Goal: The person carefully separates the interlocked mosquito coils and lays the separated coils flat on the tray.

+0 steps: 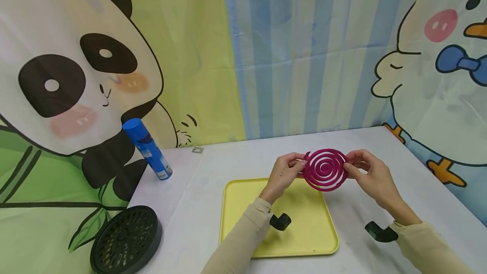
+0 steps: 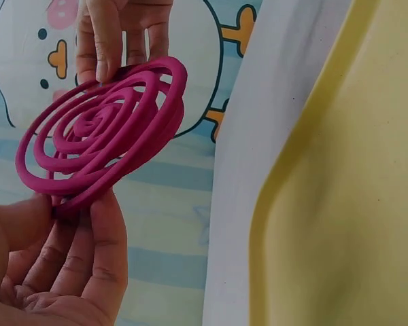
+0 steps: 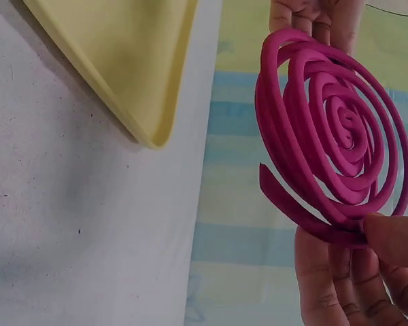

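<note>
A magenta mosquito coil (image 1: pixel 325 167) is held up above the tray, its flat spiral facing the head camera. My left hand (image 1: pixel 283 174) pinches its left edge between thumb and fingers. At the opposite edge, my right hand (image 1: pixel 374 179) pinches it the same way. Seen from the left wrist, the coil (image 2: pixel 88 125) tilts, and its rings overlap in layers. The right wrist view shows a loose tapered end of the coil (image 3: pixel 275 193) standing out near my right thumb. Under my left arm lies a yellow tray (image 1: pixel 304 236), partly hidden by the sleeve.
A blue spray can (image 1: pixel 152 155) stands at the table's back left. Nearer, on the left edge, sits a round black slotted holder (image 1: pixel 127 240). A small metallic piece (image 1: pixel 198 149) lies by the back edge. Behind the white table (image 1: pixel 365 231) hangs a printed cloth (image 1: pixel 289 54).
</note>
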### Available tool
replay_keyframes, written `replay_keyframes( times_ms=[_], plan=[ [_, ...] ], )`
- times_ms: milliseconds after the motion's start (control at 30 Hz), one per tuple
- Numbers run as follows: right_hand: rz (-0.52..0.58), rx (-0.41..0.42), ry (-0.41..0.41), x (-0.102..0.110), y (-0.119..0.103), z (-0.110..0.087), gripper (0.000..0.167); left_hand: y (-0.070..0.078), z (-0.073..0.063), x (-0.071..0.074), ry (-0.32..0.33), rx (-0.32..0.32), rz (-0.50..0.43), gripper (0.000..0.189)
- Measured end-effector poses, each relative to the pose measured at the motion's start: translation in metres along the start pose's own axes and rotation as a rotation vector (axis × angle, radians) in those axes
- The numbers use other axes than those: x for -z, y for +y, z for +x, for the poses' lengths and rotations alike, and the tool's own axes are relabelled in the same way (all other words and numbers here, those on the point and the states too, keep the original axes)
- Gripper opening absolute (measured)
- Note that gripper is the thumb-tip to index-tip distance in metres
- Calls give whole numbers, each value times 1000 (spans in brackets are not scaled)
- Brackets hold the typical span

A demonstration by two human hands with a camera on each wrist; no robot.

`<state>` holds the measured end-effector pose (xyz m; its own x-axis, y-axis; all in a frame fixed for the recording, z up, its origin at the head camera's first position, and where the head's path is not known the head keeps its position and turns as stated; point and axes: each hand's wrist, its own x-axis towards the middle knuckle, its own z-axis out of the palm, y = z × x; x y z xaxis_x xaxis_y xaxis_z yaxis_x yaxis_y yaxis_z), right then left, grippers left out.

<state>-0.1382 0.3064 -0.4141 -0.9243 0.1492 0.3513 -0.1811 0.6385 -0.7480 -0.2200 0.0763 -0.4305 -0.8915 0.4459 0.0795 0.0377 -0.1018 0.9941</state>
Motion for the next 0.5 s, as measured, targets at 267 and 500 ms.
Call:
replay_keyframes(
  times_ms=[267, 500],
  plan=[
    [-67, 77, -68, -1, 2, -1, 29, -3, 1, 7, -10, 58, -3, 18],
    [-103, 182, 5, -4, 1, 0, 20, -6, 2, 9, -47, 80, 30, 18]
  ],
)
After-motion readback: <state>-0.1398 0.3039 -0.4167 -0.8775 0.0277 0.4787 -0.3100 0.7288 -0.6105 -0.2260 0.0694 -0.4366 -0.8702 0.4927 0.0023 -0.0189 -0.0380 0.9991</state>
